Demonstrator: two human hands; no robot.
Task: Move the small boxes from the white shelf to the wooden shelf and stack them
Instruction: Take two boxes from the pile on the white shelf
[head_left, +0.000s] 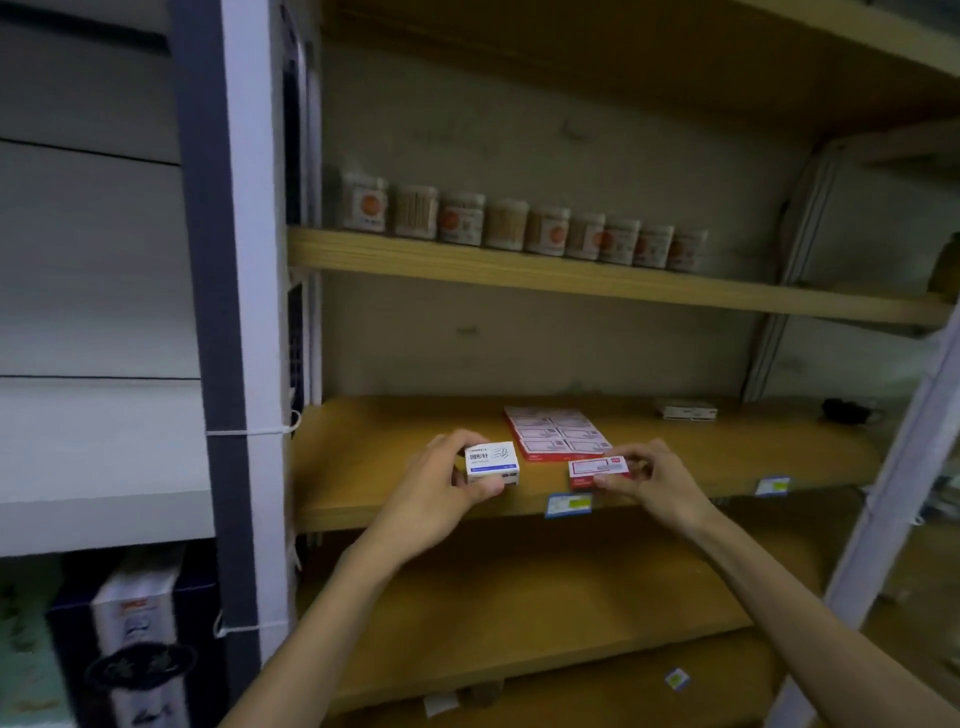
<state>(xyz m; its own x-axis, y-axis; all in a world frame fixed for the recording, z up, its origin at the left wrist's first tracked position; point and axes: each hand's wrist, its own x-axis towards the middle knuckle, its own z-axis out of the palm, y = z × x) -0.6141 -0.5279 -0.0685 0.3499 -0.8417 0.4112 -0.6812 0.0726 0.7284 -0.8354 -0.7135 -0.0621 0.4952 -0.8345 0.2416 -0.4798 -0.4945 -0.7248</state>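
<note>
Left hand: a white box with a blue stripe is gripped above the wooden shelf.
Right hand: a red-and-white box is pinched at the shelf's front edge.
Behind: a flat layer of red boxes is laid out.
Farther: 9 jars are lined on the upper board.
Left: white shelf.

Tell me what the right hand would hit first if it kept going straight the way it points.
Probably the red-and-white stack of small boxes lying behind it on the wooden shelf. The right hand, holding a red box, points up-left towards them, though depth is unclear.
</note>
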